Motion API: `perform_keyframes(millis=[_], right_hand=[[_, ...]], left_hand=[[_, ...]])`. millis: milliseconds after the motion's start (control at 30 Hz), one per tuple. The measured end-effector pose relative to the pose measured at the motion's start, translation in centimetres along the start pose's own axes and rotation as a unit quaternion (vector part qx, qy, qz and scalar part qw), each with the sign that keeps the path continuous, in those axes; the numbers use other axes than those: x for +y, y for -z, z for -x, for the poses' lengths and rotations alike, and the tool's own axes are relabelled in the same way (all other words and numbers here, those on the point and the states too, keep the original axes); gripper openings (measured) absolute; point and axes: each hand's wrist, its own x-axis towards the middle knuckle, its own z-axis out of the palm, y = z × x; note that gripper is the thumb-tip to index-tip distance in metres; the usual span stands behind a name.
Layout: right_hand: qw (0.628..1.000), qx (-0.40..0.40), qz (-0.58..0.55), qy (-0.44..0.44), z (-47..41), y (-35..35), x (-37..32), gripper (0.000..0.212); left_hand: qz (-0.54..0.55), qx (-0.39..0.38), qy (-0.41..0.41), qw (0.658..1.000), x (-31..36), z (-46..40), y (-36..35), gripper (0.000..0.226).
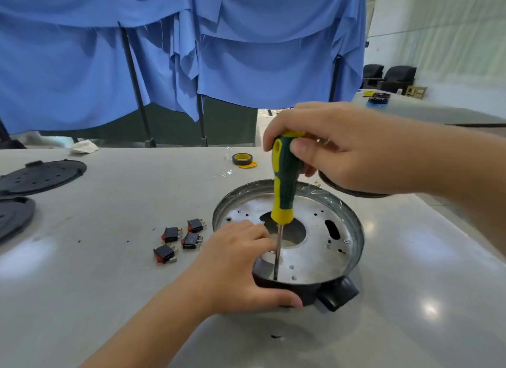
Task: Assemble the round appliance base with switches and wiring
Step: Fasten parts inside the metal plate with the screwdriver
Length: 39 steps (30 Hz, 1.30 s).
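At the near right of the pale grey counter, the right hand is curled around the green-and-yellow handle of a screwdriver, thumb pressed against the grip. The tool stands almost upright, its thin steel shaft running down into the round appliance base, a shallow metal pan with a shiny perforated floor, a large central opening and an oblong slot on its right side. The shaft tip meets the floor at the near edge of the pan, just inside the rim.

The left hand grips the near-left rim of the base: the thumb lies along the dark outer wall, and the fingers curl over the rim into the pan beside the shaft (what the fingertips touch is hidden). A black block-shaped fitting projects from the outer wall at the near side, just right of the thumb.

Left of the base, four small black rocker switches with red faces and metal terminals lie in a loose cluster on the counter, near the pan but apart from it. Beyond the base sits a roll of dark tape with a yellow core. At the far left edge lie two flat black perforated round plates, the nearer one partly cut off by the frame. Blue cloth hangs behind the counter.
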Motion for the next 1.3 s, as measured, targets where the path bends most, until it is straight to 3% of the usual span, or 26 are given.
perform_keyframes(millis=[167, 300, 367, 467, 533, 633, 767, 833, 1000, 1067, 1200, 1300], right_hand=[[0.989, 0.030, 0.146, 0.005, 0.1, 0.8, -1.1, 0.041], [0.939, 0.066, 0.335, -0.031, 0.1, 0.2, -1.6, 0.059], [0.948, 0.045, 0.312, -0.039, 0.0, 0.0, -1.8, 0.055], [0.995, -0.034, 0.047, -0.080, -0.1, -0.2, -2.3, 0.019], [0.994, -0.062, -0.031, -0.081, -0.4, 0.0, -2.4, 0.017], [0.996, -0.055, 0.032, -0.056, -1.1, 0.0, -2.3, 0.013], [0.975, 0.005, 0.206, -0.084, -1.8, -0.2, -1.8, 0.048], [0.961, 0.023, 0.262, -0.085, -1.9, -0.3, -1.4, 0.054], [0.991, -0.044, 0.096, -0.076, -1.8, -0.6, -1.3, 0.018], [0.993, -0.040, 0.062, -0.093, -1.6, -0.3, -1.5, 0.013], [0.958, 0.022, 0.265, -0.103, -1.7, 0.0, -1.2, 0.048], [0.945, 0.028, 0.308, -0.105, -1.6, -0.2, -1.2, 0.054]], left_hand=[[-0.026, 0.022, 0.005, 0.999, 0.2, 0.1, -0.2, 0.068], [-0.041, 0.019, 0.008, 0.999, 0.3, 0.0, -0.2, 0.073], [-0.042, 0.014, 0.013, 0.999, 0.3, 0.0, -0.2, 0.075], [-0.032, 0.018, 0.018, 0.999, 0.3, 0.0, -0.3, 0.071], [-0.028, 0.020, 0.020, 0.999, 0.3, 0.0, -0.2, 0.072], [-0.030, 0.010, 0.026, 0.999, 0.3, 0.0, -0.2, 0.076], [-0.033, 0.007, 0.024, 0.999, 0.2, -0.1, -0.4, 0.071], [-0.030, 0.012, 0.021, 0.999, 0.1, 0.0, -0.4, 0.070], [-0.041, 0.010, 0.027, 0.999, 0.1, -0.1, -0.5, 0.075], [-0.042, 0.017, 0.026, 0.999, 0.2, -0.1, -0.5, 0.074], [-0.036, 0.043, 0.013, 0.998, 0.3, 0.0, -0.5, 0.066], [-0.034, 0.038, 0.012, 0.999, 0.3, 0.0, -0.5, 0.068]])
